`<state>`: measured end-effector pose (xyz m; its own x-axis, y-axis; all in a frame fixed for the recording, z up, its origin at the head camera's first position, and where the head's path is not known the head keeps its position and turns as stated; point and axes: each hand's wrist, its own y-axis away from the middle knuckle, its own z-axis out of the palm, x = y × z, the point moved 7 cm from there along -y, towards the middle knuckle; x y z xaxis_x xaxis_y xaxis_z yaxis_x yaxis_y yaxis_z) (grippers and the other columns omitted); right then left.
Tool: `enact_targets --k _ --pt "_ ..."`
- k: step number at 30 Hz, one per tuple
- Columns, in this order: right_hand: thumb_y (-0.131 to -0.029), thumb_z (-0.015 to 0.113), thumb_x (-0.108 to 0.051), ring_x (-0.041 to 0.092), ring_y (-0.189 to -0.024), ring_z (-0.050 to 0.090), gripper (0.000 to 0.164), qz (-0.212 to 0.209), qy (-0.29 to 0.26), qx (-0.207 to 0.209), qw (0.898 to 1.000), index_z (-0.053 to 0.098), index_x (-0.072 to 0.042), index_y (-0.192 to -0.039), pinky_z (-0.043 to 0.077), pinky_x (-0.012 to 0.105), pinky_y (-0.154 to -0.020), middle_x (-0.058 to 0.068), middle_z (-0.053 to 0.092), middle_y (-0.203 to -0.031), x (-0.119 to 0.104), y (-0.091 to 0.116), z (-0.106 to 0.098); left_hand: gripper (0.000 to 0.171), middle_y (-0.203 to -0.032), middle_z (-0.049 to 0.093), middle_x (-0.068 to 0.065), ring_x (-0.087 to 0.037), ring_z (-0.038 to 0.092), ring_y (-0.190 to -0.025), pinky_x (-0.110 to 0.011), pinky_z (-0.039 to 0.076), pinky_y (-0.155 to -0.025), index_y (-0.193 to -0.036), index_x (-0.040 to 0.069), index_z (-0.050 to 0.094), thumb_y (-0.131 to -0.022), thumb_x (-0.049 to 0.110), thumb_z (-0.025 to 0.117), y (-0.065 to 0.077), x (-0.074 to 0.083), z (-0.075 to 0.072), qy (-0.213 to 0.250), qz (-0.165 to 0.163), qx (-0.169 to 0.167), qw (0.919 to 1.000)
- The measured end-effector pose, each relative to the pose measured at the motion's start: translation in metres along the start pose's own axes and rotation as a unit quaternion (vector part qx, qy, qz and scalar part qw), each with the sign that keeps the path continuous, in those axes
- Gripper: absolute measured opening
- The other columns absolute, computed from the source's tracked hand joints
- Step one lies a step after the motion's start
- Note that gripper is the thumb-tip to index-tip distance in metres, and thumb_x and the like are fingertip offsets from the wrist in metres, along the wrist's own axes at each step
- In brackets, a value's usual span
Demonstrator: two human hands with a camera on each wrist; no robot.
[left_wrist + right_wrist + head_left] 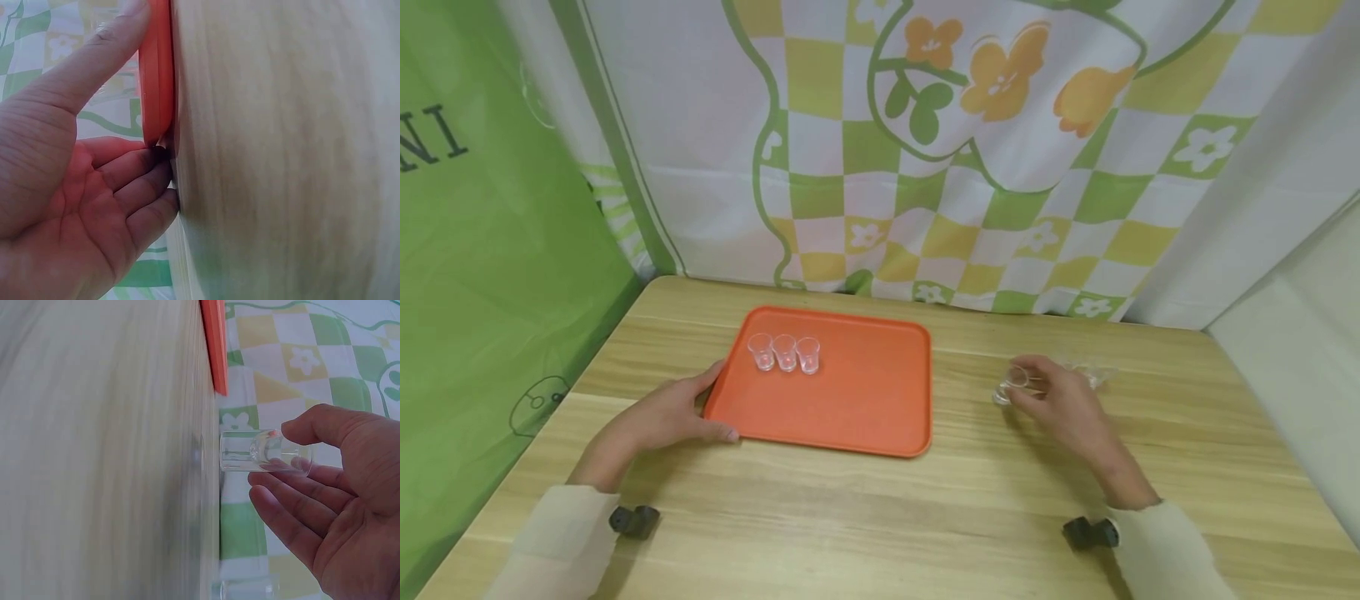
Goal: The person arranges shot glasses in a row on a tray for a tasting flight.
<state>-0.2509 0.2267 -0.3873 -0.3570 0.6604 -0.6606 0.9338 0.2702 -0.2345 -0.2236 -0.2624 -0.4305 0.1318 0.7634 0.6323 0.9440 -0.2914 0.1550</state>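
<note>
Three small clear shot glasses (786,353) stand side by side in a row at the left of the orange-red tray (865,392). My left hand (670,412) spans the tray's near left corner, its relaxed fingers at the left edge and its thumb at the front edge. In the left wrist view, the fingertips (159,206) meet the table beside the tray corner. Right of the tray, my right hand (1063,404) pinches another clear shot glass (247,451) between thumb and fingers. That glass is upright, its base close to the table.
More clear glassware (1099,375) stands behind the right hand, partly hidden by it. The wooden table (850,525) ends at a patterned curtain (820,192) at the back. A green cloth (490,250) hangs at the left.
</note>
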Motion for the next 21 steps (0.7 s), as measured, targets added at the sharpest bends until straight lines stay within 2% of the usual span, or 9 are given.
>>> enact_targets --k 12,21 --pt "-0.093 0.076 -0.003 0.037 -0.095 0.074 0.04 -0.02 -0.014 -0.009 1.0 0.062 0.009 -0.129 0.06 0.041 -0.081 0.023 0.072 -0.113 -0.019 -0.014 0.023 0.123 -0.154 0.039 -0.033 -0.05 0.044 -0.137 -0.065 0.039 -0.106 -0.16 -0.006 0.022 -0.076 0.057 0.086 0.0 0.0 0.0 -0.008 -0.001 0.0 1.0" --pt "-0.094 0.075 -0.005 0.034 -0.099 0.073 0.041 -0.015 -0.032 -0.022 0.999 0.062 0.006 -0.131 0.06 0.041 -0.084 0.02 0.072 -0.115 -0.031 -0.026 0.037 0.124 -0.156 0.037 -0.032 -0.05 0.043 -0.137 -0.065 0.038 -0.107 -0.16 -0.006 0.021 -0.077 0.057 0.086 0.001 0.001 -0.001 -0.003 -0.003 -0.004 1.0"
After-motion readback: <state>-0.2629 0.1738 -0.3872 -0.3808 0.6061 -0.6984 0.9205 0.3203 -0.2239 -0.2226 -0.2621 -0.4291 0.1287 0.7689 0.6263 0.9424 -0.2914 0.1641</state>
